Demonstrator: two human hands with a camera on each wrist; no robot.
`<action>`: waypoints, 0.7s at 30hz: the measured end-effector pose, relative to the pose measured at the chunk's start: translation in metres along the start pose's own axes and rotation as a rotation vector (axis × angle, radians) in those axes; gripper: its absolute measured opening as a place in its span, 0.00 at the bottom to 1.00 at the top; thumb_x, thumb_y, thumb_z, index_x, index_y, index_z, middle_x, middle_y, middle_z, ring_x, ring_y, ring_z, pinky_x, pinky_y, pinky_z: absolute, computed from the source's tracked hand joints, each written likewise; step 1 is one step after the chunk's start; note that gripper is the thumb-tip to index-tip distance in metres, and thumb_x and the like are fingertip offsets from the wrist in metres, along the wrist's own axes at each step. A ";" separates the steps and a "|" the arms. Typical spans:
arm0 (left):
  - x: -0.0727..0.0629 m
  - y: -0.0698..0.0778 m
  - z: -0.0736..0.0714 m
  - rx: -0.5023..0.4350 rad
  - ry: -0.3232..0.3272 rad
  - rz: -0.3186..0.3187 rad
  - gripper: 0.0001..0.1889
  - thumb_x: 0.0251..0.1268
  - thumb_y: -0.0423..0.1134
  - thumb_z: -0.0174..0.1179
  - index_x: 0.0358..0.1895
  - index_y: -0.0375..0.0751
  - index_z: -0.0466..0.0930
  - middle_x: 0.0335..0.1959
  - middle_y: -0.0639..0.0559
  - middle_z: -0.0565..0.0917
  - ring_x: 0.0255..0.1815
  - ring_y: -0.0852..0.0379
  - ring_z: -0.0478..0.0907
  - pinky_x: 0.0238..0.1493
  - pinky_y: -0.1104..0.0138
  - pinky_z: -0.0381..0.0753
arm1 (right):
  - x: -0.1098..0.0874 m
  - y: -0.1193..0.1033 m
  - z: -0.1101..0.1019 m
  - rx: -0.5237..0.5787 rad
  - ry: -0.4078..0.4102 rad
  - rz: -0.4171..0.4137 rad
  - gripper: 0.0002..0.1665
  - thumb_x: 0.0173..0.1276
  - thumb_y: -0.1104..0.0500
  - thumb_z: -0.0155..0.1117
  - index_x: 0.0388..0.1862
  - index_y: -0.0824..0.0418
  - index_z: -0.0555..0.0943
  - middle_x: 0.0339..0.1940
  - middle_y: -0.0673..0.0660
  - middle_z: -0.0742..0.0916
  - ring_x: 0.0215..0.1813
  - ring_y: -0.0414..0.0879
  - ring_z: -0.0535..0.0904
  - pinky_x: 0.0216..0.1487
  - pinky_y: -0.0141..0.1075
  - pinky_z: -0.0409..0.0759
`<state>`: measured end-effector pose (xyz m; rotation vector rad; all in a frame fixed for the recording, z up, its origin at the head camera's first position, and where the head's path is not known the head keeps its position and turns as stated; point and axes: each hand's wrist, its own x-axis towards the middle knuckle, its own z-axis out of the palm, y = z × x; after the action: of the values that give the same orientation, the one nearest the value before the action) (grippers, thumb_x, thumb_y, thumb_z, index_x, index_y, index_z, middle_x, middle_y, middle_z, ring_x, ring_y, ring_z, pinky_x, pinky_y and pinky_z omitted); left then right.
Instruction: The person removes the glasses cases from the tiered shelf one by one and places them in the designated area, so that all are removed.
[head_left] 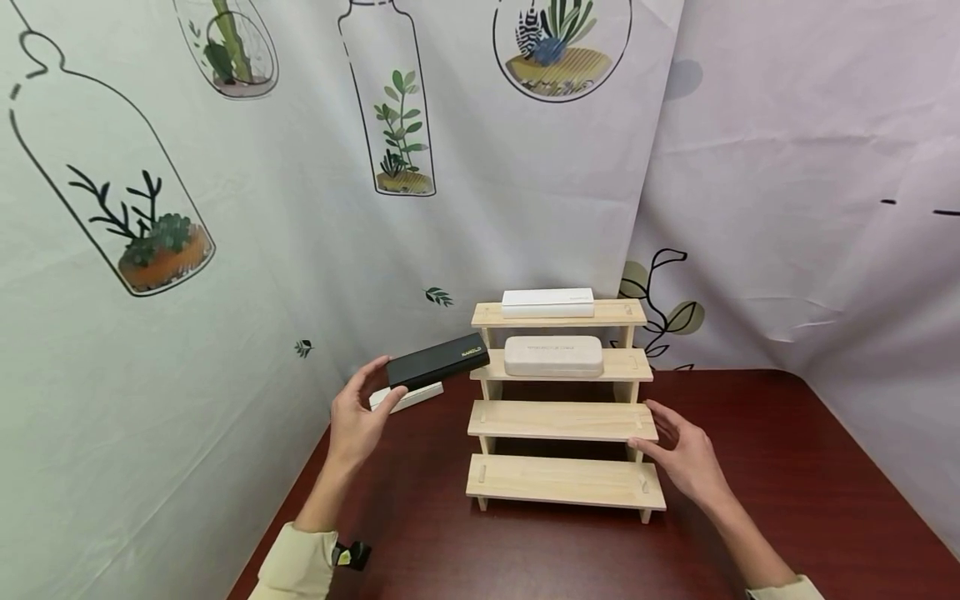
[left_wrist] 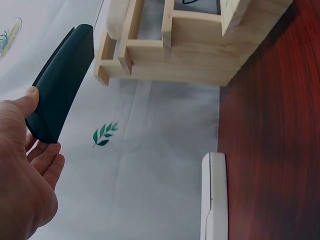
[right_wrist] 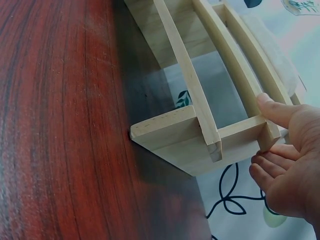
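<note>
My left hand (head_left: 360,417) pinches one end of a black glasses case (head_left: 438,360) with gold lettering, thumb on one side and fingers on the other. The case is raised in the air, left of a four-step wooden display rack (head_left: 562,421). In the left wrist view the dark case (left_wrist: 62,82) is tilted, apart from the rack. My right hand (head_left: 686,454) holds the right end of the rack's second board from the bottom. Its thumb lies at the front edge, as the right wrist view shows, with the fingers (right_wrist: 272,165) around the board's end.
A white case (head_left: 547,303) sits on the top step and a cream glasses case (head_left: 553,356) on the one below. Another white case (head_left: 416,397) lies on the dark red table (head_left: 420,517), behind my left hand. A printed cloth (head_left: 300,167) hangs behind the table.
</note>
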<state>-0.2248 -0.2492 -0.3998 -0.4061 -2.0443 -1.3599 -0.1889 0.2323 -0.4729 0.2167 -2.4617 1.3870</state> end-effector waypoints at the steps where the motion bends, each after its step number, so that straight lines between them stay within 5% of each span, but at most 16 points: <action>1: 0.000 0.002 -0.001 0.008 0.006 -0.004 0.31 0.60 0.23 0.76 0.68 0.37 0.81 0.61 0.39 0.86 0.54 0.59 0.85 0.44 0.78 0.77 | 0.000 0.001 0.000 -0.002 0.002 0.000 0.47 0.65 0.59 0.82 0.76 0.73 0.71 0.67 0.74 0.82 0.66 0.67 0.81 0.56 0.35 0.84; 7: -0.002 0.020 -0.005 0.052 0.023 -0.016 0.29 0.62 0.24 0.75 0.67 0.33 0.81 0.58 0.36 0.87 0.53 0.58 0.86 0.45 0.79 0.76 | 0.001 0.002 -0.001 0.007 -0.003 0.001 0.47 0.65 0.58 0.82 0.77 0.73 0.71 0.68 0.74 0.81 0.67 0.67 0.81 0.54 0.24 0.80; 11: -0.003 0.019 -0.008 0.066 0.026 -0.037 0.28 0.62 0.25 0.75 0.67 0.33 0.81 0.57 0.35 0.87 0.54 0.54 0.86 0.46 0.81 0.76 | 0.000 0.001 -0.002 0.009 -0.007 0.002 0.47 0.66 0.58 0.82 0.77 0.73 0.71 0.68 0.74 0.81 0.67 0.67 0.81 0.53 0.22 0.79; 16: -0.004 -0.008 -0.011 0.090 0.035 -0.071 0.29 0.63 0.26 0.76 0.68 0.36 0.81 0.61 0.37 0.86 0.60 0.39 0.85 0.51 0.79 0.78 | 0.001 0.002 -0.001 0.014 -0.003 0.000 0.46 0.66 0.58 0.82 0.77 0.73 0.71 0.68 0.74 0.81 0.67 0.66 0.81 0.53 0.21 0.78; 21: -0.006 -0.040 -0.015 0.110 0.040 -0.080 0.30 0.63 0.29 0.77 0.69 0.42 0.81 0.63 0.41 0.86 0.64 0.40 0.83 0.57 0.77 0.79 | 0.002 0.003 -0.001 0.013 -0.003 -0.005 0.46 0.65 0.59 0.82 0.77 0.73 0.71 0.68 0.74 0.81 0.67 0.66 0.81 0.54 0.23 0.80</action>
<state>-0.2384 -0.2791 -0.4284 -0.2494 -2.1107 -1.2840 -0.1912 0.2349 -0.4748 0.2285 -2.4532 1.4024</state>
